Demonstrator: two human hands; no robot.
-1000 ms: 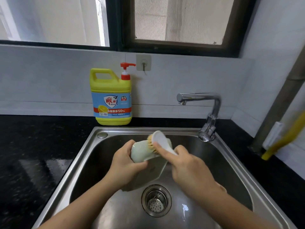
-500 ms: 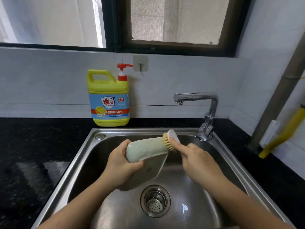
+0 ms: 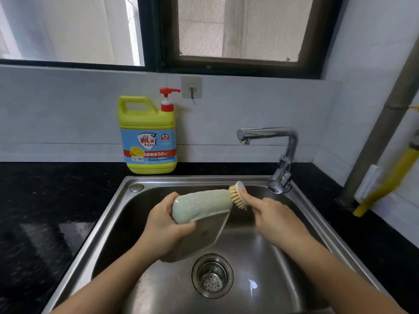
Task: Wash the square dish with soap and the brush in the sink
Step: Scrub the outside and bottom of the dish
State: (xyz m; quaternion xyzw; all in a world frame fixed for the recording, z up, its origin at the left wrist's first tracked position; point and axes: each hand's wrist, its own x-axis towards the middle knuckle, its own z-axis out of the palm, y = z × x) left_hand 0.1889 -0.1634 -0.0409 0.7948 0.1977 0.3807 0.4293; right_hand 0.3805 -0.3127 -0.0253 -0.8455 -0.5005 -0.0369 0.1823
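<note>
Square dish is held tilted above the sink by the left hand, fingers clamped on its left edge, brush is gripped by the right hand, index finger stretched along it, bristles pressed on the dish's upper right corner, dish's top edge lying left to right.

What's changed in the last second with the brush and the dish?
The right hand swept the brush rightward along the raised upper edge of the dish, from beside the left hand to its right corner. Nothing was let go. The left hand keeps the dish tilted over the sink; the soap bottle stayed put.
</note>
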